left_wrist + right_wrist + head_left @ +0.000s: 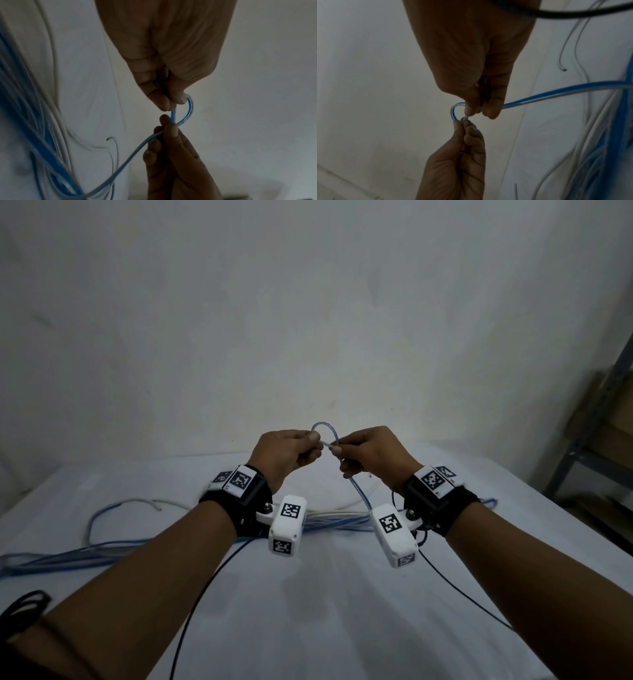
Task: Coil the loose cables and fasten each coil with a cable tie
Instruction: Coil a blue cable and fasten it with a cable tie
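Head view: the left hand [286,451] and right hand [371,453] each pinch the blue-striped clear cable [356,489], raised above the table [325,611] at 12 o'clock, bending a first small loop. Left wrist view: the loop [189,108] sits at 3 o'clock of the pinch; I'd widen it before coiling, since so tight a bend may kink. Right wrist view: the tail runs off toward 3 o'clock; feed it in without twisting.

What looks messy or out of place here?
Nothing damaged. The blue-and-clear cables lie uncoiled across the white table; the left hand and right hand pinch only a small loop of blue-striped clear cable.
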